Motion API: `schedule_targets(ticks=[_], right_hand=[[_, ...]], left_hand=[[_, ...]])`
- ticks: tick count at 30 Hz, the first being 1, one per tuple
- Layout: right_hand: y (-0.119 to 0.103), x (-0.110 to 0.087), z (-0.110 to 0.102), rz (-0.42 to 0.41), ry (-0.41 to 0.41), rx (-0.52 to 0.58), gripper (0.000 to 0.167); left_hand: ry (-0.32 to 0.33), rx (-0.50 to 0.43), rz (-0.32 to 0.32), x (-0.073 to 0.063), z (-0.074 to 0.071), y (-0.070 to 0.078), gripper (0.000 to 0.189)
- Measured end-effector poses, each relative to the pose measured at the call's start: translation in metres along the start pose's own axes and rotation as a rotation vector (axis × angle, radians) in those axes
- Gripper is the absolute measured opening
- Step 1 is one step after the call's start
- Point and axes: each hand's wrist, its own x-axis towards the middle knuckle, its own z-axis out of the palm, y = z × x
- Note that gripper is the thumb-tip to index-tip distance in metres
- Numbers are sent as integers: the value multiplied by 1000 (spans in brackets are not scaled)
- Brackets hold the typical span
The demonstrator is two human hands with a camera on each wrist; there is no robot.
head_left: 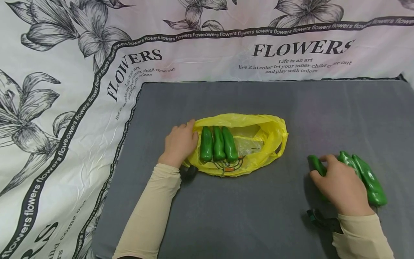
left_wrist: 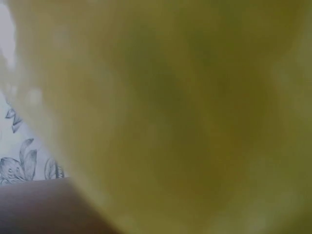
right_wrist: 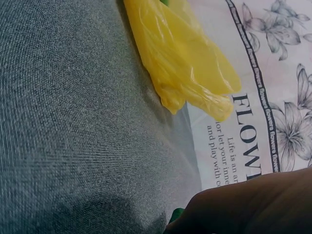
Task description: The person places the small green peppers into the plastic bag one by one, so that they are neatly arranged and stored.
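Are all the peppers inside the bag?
No, three peppers lie in the bag, but other peppers are outside it, by the right hand.

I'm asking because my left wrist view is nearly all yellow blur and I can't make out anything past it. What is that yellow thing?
Observer: In the head view it shows as a yellow plastic bag with its mouth open.
Operator: Is anything inside?
Observer: Yes, three green peppers lie side by side toward the bag's left end, as the head view shows it.
Operator: And the right hand, which I can't see at all?
Observer: It is off to the right of the bag, gripping another green pepper.
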Motion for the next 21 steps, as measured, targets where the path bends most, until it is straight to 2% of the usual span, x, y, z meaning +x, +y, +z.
schedule_targets(ticks=[21], right_hand=[[-11,0,-2,-57,65,21,54]], left_hand=[[-1,5,2,-1,-2,2,55]])
